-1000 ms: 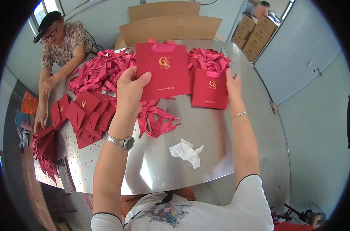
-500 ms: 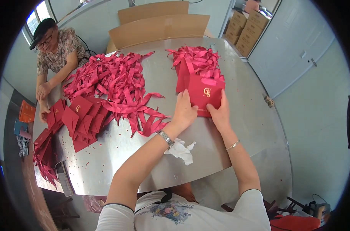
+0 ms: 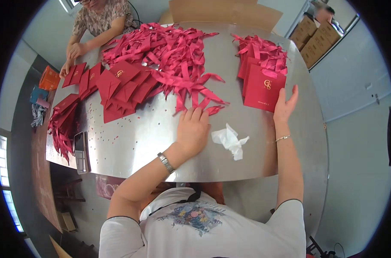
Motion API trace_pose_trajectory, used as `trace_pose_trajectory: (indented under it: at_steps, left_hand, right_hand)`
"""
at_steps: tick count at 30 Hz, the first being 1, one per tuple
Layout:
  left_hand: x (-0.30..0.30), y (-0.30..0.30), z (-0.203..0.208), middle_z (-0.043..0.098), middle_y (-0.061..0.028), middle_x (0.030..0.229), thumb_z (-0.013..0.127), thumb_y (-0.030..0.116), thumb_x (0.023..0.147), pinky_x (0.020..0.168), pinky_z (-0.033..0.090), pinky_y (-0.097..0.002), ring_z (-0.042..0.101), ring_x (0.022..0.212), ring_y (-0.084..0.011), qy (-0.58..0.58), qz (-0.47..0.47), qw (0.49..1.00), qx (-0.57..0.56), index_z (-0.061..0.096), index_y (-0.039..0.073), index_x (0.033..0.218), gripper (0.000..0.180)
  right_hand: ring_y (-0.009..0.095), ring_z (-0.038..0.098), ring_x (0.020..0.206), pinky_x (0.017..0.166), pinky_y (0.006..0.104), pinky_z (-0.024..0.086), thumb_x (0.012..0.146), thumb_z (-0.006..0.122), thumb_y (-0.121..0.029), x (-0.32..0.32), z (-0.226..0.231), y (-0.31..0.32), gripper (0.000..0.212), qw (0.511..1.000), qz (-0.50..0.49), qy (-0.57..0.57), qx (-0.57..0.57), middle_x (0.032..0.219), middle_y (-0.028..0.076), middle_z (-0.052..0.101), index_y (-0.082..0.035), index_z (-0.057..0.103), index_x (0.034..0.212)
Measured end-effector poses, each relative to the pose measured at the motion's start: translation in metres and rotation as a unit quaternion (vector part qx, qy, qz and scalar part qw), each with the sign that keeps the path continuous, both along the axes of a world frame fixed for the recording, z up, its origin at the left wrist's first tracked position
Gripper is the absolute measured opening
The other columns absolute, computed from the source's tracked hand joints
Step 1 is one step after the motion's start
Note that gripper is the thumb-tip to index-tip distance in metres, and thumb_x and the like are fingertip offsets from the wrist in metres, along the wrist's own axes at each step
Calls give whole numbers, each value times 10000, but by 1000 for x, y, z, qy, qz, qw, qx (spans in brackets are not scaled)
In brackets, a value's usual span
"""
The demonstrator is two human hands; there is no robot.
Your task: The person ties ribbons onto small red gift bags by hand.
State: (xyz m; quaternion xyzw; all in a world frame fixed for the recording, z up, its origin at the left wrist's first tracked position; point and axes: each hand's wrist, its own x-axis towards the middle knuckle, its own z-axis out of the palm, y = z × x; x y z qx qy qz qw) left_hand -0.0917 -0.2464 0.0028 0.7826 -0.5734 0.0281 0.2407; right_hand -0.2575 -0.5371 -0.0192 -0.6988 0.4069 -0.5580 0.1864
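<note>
My right hand (image 3: 285, 105) is open, thumb and fingers apart, against the right edge of a flat red gift bag (image 3: 265, 92) with gold print. That bag lies on top of a small stack of similar ones, their pink-red ribbons bunched at the far end. My left hand (image 3: 193, 132) rests palm down with its fingers stretched toward the near ends of a large heap of pink-red ribbons (image 3: 161, 51). Its fingertips touch or nearly touch the ribbon ends. Left of the heap lies a fanned pile of red bags (image 3: 126, 88).
A crumpled white tissue (image 3: 230, 141) lies between my hands on the metal table (image 3: 195, 165). At the left are more red bags (image 3: 64, 112) and a phone (image 3: 80, 152). Across the table, a co-worker's hand (image 3: 66, 69) touches red bags. Cardboard boxes (image 3: 318, 45) stand beyond the doorway.
My left hand has let go of the top red bag and moved left to the ribbon heap. My right hand has loosened at the bag's edge. The whole view has shifted.
</note>
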Motion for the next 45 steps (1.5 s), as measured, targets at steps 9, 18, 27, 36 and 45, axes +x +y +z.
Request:
trace_pose_trajectory:
  at_steps: [9, 18, 27, 36, 45]
  left_hand:
    - [18, 93, 15, 490, -220, 1315, 637, 22, 770, 1061, 322, -558, 418, 1287, -421, -11, -1, 994, -110, 603, 41, 1147, 379]
    - [202, 140, 42, 621, -256, 1090, 652, 188, 848, 933, 454, -426, 583, 1063, -388, 109, 366, 888, -258, 604, -34, 1138, 368]
    - [261, 116, 36, 605, -78, 670, 727, 115, 786, 506, 470, -331, 603, 589, -208, 547, 332, 719, -270, 618, -59, 974, 278]
    - [168, 180, 63, 597, -63, 846, 629, -18, 861, 537, 473, -243, 573, 645, -127, 602, 208, 600, -484, 493, -65, 1169, 340]
    - [-4, 233, 26, 658, -131, 1028, 584, 138, 956, 815, 562, -334, 668, 901, -220, 819, 144, 532, -160, 478, -29, 1278, 377]
  right_hand:
    - [332, 584, 1078, 945, 399, 441, 830, 649, -114, 52, 56, 177, 295, 845, 364, 352, -172, 1113, 164, 640, -46, 628, 1117]
    - [332, 624, 786, 703, 410, 485, 806, 675, -132, 78, 77, 205, 142, 813, 396, 421, -79, 842, 127, 664, -6, 637, 860]
    - [108, 545, 637, 617, 252, 453, 901, 626, -83, 70, 82, 248, 224, 923, 344, 128, 114, 740, 75, 619, -19, 628, 1117]
    - [56, 470, 697, 630, 212, 403, 926, 539, -13, 63, 73, 263, 237, 878, 415, 137, 193, 784, -1, 567, -29, 650, 1135]
    - [78, 553, 831, 753, 219, 456, 904, 561, 9, 71, 80, 286, 275, 798, 482, 32, 362, 978, 7, 635, 2, 647, 1165]
